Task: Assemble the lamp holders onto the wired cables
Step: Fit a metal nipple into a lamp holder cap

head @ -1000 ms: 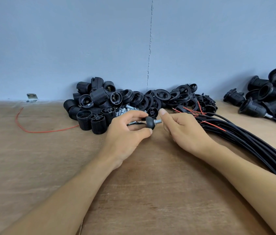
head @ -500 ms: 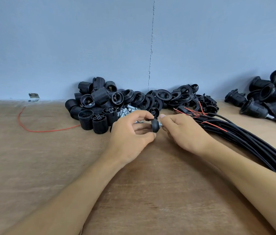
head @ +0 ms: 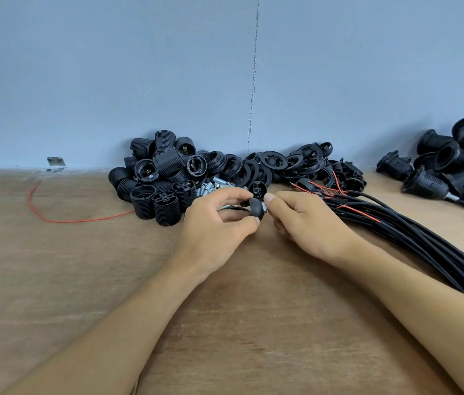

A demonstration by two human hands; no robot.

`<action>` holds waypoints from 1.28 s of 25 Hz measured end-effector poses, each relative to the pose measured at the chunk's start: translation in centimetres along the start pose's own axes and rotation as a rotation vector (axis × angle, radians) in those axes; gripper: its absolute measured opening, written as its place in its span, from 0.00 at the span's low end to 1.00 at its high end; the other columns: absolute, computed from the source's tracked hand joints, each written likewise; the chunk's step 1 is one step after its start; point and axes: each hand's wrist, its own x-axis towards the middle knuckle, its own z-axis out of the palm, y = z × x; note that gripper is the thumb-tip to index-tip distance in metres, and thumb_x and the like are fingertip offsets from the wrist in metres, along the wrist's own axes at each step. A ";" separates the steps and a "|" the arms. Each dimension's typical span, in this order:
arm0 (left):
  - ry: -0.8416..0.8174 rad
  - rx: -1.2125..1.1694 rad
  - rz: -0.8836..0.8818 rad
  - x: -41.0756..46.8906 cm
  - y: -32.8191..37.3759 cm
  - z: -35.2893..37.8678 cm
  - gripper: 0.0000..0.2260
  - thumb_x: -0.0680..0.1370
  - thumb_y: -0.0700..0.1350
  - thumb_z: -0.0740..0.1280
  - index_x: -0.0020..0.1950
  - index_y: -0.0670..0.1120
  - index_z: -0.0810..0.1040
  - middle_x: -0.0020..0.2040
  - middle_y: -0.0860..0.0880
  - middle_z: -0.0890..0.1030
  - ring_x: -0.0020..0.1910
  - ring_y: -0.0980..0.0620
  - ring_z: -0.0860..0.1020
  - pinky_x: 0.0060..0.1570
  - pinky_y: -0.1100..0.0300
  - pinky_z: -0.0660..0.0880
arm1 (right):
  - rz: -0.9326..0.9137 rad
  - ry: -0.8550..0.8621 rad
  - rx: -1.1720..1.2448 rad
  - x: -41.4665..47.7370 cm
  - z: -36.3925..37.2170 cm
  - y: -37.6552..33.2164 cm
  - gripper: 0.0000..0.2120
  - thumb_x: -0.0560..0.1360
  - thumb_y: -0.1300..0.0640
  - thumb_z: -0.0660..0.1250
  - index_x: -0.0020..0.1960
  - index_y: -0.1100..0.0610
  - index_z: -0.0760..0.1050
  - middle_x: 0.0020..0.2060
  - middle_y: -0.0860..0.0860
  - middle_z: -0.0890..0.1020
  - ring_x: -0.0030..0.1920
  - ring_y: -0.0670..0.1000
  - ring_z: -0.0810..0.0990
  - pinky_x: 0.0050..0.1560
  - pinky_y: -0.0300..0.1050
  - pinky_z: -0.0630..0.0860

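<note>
Mid-desk point(head: 54, 280), toward the far edge: our left hand point(head: 219, 223) pinches the black holder cap point(head: 256, 208) between the thumb and curled fingers point(head: 232, 195). Our right hand point(head: 308, 220) meets it from the right, fingers curled, thumb and forefinger closed on the silver stub point(head: 264, 207) at the cap's end. Along the far edge, threaded holder bodies point(head: 156, 178) are piled left, with loose rings point(head: 282, 163) just beside them. The cable bundle point(head: 424, 240) runs off toward the right edge, its red-tipped ends near our right hand. Holders with cables attached point(head: 439, 172) sit at the far right corner. A red wire point(head: 54, 218) lies towards the left edge.
</note>
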 end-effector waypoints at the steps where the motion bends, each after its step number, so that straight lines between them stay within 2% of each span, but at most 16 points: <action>1: -0.005 0.000 0.018 -0.1 0.0 0.1 0.17 0.67 0.39 0.75 0.52 0.55 0.84 0.50 0.57 0.86 0.48 0.58 0.86 0.49 0.64 0.79 | 0.036 -0.018 0.018 0.1 0.0 -0.1 0.23 0.84 0.47 0.56 0.32 0.55 0.64 0.24 0.45 0.69 0.26 0.43 0.64 0.33 0.43 0.63; 4: 0.007 0.053 0.101 -0.3 0.2 0.2 0.20 0.70 0.31 0.73 0.51 0.54 0.84 0.49 0.56 0.86 0.47 0.59 0.85 0.46 0.70 0.78 | 0.173 -0.046 0.163 0.4 0.1 -0.6 0.24 0.83 0.47 0.56 0.29 0.52 0.61 0.20 0.44 0.67 0.23 0.45 0.62 0.29 0.40 0.62; 7: 0.053 0.113 0.116 0.1 0.1 -0.2 0.18 0.71 0.32 0.74 0.51 0.54 0.85 0.46 0.57 0.87 0.46 0.60 0.85 0.46 0.69 0.78 | 0.260 -0.082 0.254 0.4 0.2 -1.1 0.22 0.81 0.48 0.56 0.29 0.52 0.66 0.21 0.47 0.71 0.22 0.48 0.66 0.23 0.37 0.65; 11: -0.153 0.030 0.001 -0.1 0.0 0.0 0.23 0.67 0.41 0.75 0.60 0.59 0.80 0.51 0.61 0.85 0.49 0.58 0.85 0.50 0.63 0.81 | 0.186 -0.037 0.263 0.1 0.1 -0.9 0.25 0.84 0.44 0.54 0.33 0.54 0.71 0.25 0.50 0.77 0.23 0.48 0.69 0.30 0.40 0.68; 14: -0.133 -0.091 -0.066 0.2 0.0 0.1 0.21 0.71 0.52 0.75 0.64 0.51 0.80 0.49 0.52 0.87 0.46 0.50 0.87 0.50 0.54 0.83 | 0.100 -0.005 0.195 0.0 0.2 -0.5 0.25 0.85 0.45 0.54 0.33 0.55 0.72 0.27 0.50 0.79 0.24 0.43 0.71 0.35 0.42 0.68; 17: -0.122 -0.115 -0.063 0.4 -0.3 0.0 0.13 0.78 0.47 0.72 0.61 0.46 0.82 0.46 0.46 0.87 0.43 0.45 0.87 0.46 0.52 0.84 | 0.059 0.024 0.149 -0.1 0.5 -0.2 0.23 0.84 0.46 0.56 0.35 0.55 0.73 0.27 0.49 0.79 0.25 0.42 0.71 0.36 0.41 0.68; 19: -0.111 -0.136 -0.059 0.4 -0.4 0.0 0.12 0.78 0.43 0.73 0.61 0.45 0.82 0.46 0.45 0.87 0.43 0.44 0.87 0.45 0.55 0.84 | 0.022 0.069 0.107 -0.2 0.6 -0.1 0.21 0.84 0.47 0.57 0.35 0.55 0.72 0.27 0.47 0.77 0.26 0.42 0.71 0.34 0.39 0.67; 21: -0.108 -0.151 -0.052 0.4 -0.4 -0.1 0.12 0.77 0.41 0.73 0.60 0.45 0.83 0.46 0.45 0.87 0.44 0.45 0.87 0.46 0.55 0.84 | -0.008 0.068 0.020 -0.2 0.6 -0.2 0.21 0.84 0.47 0.57 0.35 0.55 0.69 0.27 0.48 0.75 0.29 0.43 0.69 0.35 0.41 0.67; 24: -0.098 -0.099 -0.010 0.3 -0.2 -0.1 0.12 0.75 0.41 0.75 0.57 0.50 0.84 0.47 0.49 0.88 0.47 0.49 0.87 0.50 0.56 0.83 | 0.069 -0.017 0.003 0.2 0.2 -0.2 0.24 0.85 0.46 0.54 0.32 0.54 0.64 0.24 0.46 0.70 0.27 0.44 0.65 0.34 0.44 0.64; 27: -0.071 0.008 0.077 -0.1 0.0 0.1 0.16 0.73 0.39 0.77 0.56 0.56 0.83 0.50 0.57 0.87 0.49 0.58 0.85 0.50 0.68 0.79 | 0.167 -0.083 0.129 0.6 -0.1 -0.1 0.23 0.84 0.46 0.54 0.32 0.52 0.61 0.23 0.44 0.65 0.26 0.46 0.61 0.35 0.44 0.60; 30: -0.029 0.049 0.168 -0.3 0.0 0.5 0.19 0.71 0.35 0.78 0.56 0.56 0.83 0.50 0.59 0.86 0.50 0.62 0.84 0.50 0.70 0.78 | 0.249 -0.110 0.234 0.6 -0.1 -0.4 0.21 0.83 0.47 0.55 0.32 0.51 0.61 0.22 0.47 0.65 0.24 0.47 0.61 0.31 0.43 0.60; 32: -0.021 0.078 0.220 -0.6 0.1 0.7 0.21 0.71 0.35 0.77 0.55 0.59 0.82 0.50 0.66 0.85 0.51 0.65 0.83 0.51 0.72 0.77 | 0.296 -0.120 0.324 0.6 -0.3 -0.7 0.21 0.83 0.48 0.55 0.32 0.52 0.62 0.22 0.48 0.65 0.23 0.48 0.61 0.28 0.40 0.61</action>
